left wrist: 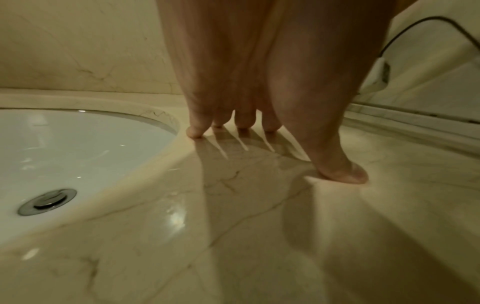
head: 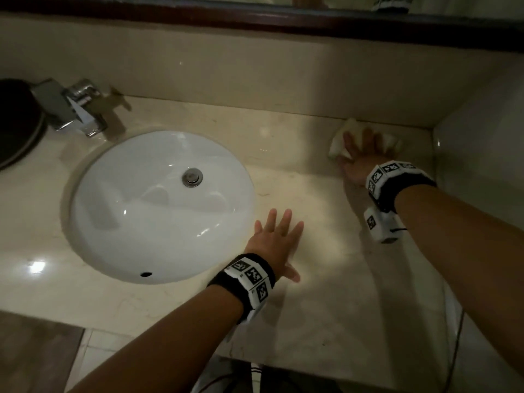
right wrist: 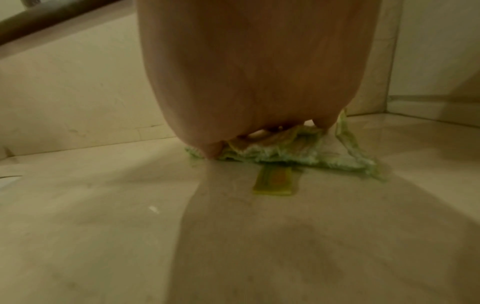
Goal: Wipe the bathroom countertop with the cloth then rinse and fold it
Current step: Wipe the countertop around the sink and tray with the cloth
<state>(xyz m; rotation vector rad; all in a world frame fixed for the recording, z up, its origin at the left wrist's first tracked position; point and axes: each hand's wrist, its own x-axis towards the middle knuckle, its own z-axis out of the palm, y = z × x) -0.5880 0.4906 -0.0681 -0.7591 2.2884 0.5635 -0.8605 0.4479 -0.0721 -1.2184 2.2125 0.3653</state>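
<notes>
A pale green-edged cloth (head: 341,140) lies crumpled on the beige marble countertop (head: 326,279) near the back right corner. My right hand (head: 361,154) lies flat on top of it with fingers spread, pressing it down. In the right wrist view the cloth (right wrist: 298,152) bunches under my palm, a yellow-green tag sticking out toward the camera. My left hand (head: 276,242) rests flat on the countertop just right of the white sink (head: 158,205); the left wrist view shows its fingertips (left wrist: 194,131) touching the marble beside the sink (left wrist: 78,148), holding nothing.
A chrome faucet (head: 76,109) stands behind the sink at the left, next to a dark round object (head: 17,123). A side wall (head: 482,154) closes the counter on the right, and the backsplash (head: 255,80) runs under a dark mirror frame. A cable (head: 456,336) hangs off the counter's right front.
</notes>
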